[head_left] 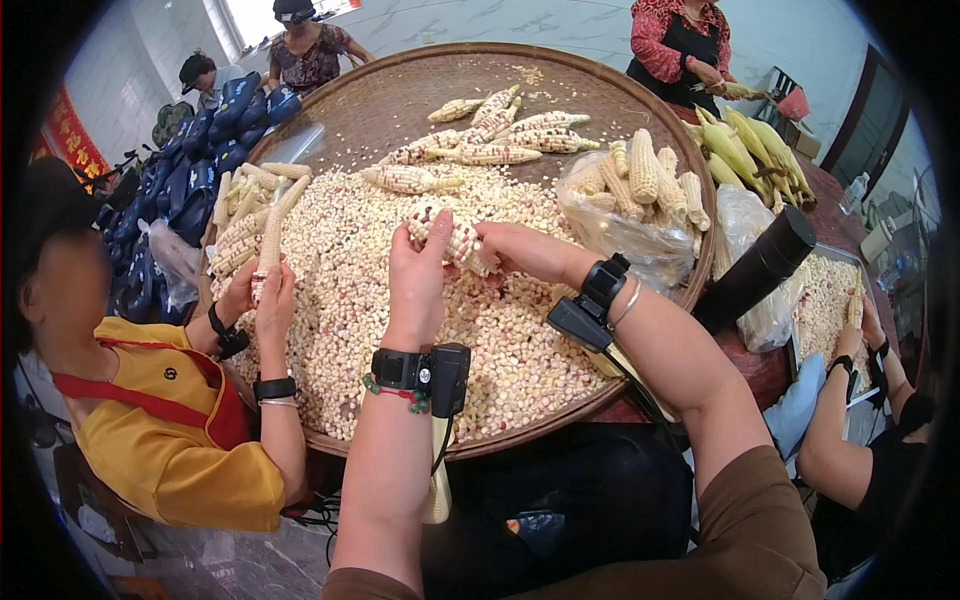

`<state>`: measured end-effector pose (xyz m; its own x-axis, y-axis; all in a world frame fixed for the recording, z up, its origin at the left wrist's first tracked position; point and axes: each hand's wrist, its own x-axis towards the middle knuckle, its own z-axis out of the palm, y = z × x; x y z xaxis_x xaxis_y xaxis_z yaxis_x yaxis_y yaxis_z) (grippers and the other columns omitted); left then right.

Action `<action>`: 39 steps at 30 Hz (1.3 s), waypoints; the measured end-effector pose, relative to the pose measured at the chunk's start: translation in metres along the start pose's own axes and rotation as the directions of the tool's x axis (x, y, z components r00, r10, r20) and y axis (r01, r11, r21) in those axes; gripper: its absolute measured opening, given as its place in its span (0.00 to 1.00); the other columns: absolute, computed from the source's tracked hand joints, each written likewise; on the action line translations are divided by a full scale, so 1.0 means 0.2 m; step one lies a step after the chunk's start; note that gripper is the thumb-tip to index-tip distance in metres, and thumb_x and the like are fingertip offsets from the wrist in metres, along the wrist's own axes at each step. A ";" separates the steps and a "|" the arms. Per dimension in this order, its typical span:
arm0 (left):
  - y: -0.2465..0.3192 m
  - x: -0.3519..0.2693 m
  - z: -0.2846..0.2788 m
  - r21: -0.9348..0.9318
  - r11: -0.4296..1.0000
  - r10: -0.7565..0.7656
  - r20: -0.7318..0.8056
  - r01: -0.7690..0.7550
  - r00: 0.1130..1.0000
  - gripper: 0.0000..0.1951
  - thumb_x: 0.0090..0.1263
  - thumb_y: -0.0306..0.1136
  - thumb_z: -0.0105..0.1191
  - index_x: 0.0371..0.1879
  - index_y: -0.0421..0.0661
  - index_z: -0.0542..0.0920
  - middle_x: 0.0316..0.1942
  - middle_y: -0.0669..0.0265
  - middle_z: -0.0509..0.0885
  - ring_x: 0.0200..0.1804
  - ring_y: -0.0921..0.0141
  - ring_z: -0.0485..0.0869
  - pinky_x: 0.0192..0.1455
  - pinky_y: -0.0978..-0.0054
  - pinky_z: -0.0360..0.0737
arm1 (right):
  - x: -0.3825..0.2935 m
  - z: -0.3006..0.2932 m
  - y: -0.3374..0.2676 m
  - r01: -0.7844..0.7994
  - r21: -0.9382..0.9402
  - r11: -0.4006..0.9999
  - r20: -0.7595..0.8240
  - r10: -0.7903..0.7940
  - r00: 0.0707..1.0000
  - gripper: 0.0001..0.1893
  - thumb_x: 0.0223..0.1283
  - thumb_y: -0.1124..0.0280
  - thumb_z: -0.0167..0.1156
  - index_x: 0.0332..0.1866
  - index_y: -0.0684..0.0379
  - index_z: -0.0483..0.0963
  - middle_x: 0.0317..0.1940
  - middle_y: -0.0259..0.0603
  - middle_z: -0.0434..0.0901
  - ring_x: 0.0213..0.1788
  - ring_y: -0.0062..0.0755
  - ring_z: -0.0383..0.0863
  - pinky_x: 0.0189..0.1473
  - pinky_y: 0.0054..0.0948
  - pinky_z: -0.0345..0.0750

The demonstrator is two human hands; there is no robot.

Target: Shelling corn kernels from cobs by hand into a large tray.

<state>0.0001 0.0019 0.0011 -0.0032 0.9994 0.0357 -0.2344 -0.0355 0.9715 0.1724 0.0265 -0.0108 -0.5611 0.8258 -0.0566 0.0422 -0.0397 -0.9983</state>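
Note:
Between my two hands is a corn cob (459,244) with white and dark red kernels, held above a large round woven tray (352,97). My left hand (421,270) grips its left end, the thumb lying along the kernels. Around the right end close the fingers of my right hand (525,251); its fingertips are partly hidden. Loose corn kernels (360,300) lie thickly spread beneath both hands. Just beyond them rests another speckled cob (409,178), and several more speckled cobs (510,135) are heaped farther back on the tray.
Left, a person in yellow holds a mostly stripped cob (271,232) beside piled cobs (244,202). Bare cobs (645,172) fill a plastic bag (652,251) at the tray's right. Past the rim stand a black cylinder (757,266), husked corn (750,150) and a kernel-filled metal tray (847,259).

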 end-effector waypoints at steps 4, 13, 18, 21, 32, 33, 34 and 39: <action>0.01 0.00 0.00 0.044 0.999 -0.011 -0.019 0.012 1.000 0.20 0.70 0.45 0.60 0.50 0.45 0.71 0.38 0.69 0.81 0.35 0.77 0.79 0.31 0.77 0.73 | -0.01 0.02 -0.02 -0.050 0.005 0.999 -0.017 0.050 0.999 0.13 0.64 0.61 0.48 0.36 0.61 0.72 0.33 0.36 0.73 0.33 0.26 0.76 0.36 0.28 0.77; 0.01 -0.01 0.03 0.126 0.992 0.023 -0.007 -0.021 1.000 0.21 0.71 0.48 0.58 0.49 0.45 0.71 0.36 0.70 0.79 0.33 0.78 0.77 0.31 0.80 0.72 | -0.02 0.02 -0.01 -0.059 -0.041 0.997 -0.046 0.057 0.997 0.15 0.63 0.59 0.49 0.40 0.62 0.73 0.35 0.38 0.77 0.32 0.26 0.77 0.36 0.29 0.77; 0.00 0.00 -0.01 -0.044 0.995 0.090 0.078 -0.087 0.993 0.15 0.74 0.43 0.54 0.47 0.45 0.74 0.37 0.71 0.79 0.35 0.79 0.77 0.36 0.80 0.72 | -0.01 0.02 -0.02 -0.108 0.127 0.986 0.037 0.104 0.994 0.13 0.63 0.63 0.47 0.42 0.61 0.71 0.34 0.39 0.76 0.33 0.26 0.78 0.35 0.28 0.76; 0.00 0.01 -0.02 -0.069 0.994 0.085 0.089 -0.079 0.992 0.13 0.75 0.41 0.53 0.47 0.44 0.74 0.38 0.71 0.80 0.38 0.79 0.78 0.39 0.78 0.74 | -0.01 0.01 0.00 -0.124 0.189 0.974 0.106 0.106 0.989 0.13 0.66 0.67 0.44 0.48 0.60 0.71 0.38 0.36 0.76 0.36 0.24 0.76 0.38 0.25 0.75; 0.00 0.02 -0.03 -0.146 0.984 0.114 0.093 -0.099 0.989 0.13 0.76 0.40 0.52 0.47 0.42 0.74 0.41 0.67 0.81 0.42 0.76 0.80 0.44 0.74 0.77 | -0.01 0.01 -0.01 -0.094 0.301 0.949 0.041 0.086 0.995 0.14 0.66 0.60 0.46 0.43 0.60 0.73 0.34 0.42 0.81 0.33 0.28 0.80 0.37 0.31 0.78; 0.00 0.02 -0.03 -0.134 0.985 0.121 0.099 -0.107 0.988 0.13 0.76 0.39 0.52 0.48 0.41 0.74 0.41 0.67 0.80 0.41 0.76 0.79 0.44 0.74 0.77 | -0.01 0.01 -0.01 -0.087 0.300 0.950 0.042 0.078 0.996 0.16 0.66 0.59 0.46 0.45 0.60 0.73 0.35 0.42 0.81 0.33 0.29 0.80 0.38 0.31 0.78; 0.00 0.03 -0.03 -0.122 0.986 0.128 0.105 -0.114 0.986 0.14 0.76 0.39 0.52 0.48 0.41 0.74 0.41 0.67 0.80 0.41 0.76 0.79 0.44 0.74 0.77 | -0.01 0.01 -0.01 -0.087 0.300 0.950 0.041 0.078 0.996 0.16 0.66 0.59 0.46 0.45 0.60 0.73 0.35 0.42 0.81 0.33 0.29 0.80 0.38 0.31 0.78; 0.00 0.02 -0.03 -0.070 0.989 0.138 0.111 -0.131 0.984 0.14 0.76 0.39 0.52 0.48 0.41 0.74 0.40 0.69 0.79 0.40 0.77 0.78 0.44 0.75 0.76 | 0.00 0.00 0.00 -0.099 0.212 0.972 0.067 0.087 0.994 0.17 0.67 0.59 0.42 0.44 0.61 0.73 0.34 0.43 0.81 0.30 0.30 0.80 0.38 0.31 0.79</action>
<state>-0.0053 0.0066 -0.0010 0.0725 0.9780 0.1955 -0.2995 -0.1656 0.9396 0.1726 0.0265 -0.0104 -0.6098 0.7795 -0.1436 -0.0790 -0.2400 -0.9676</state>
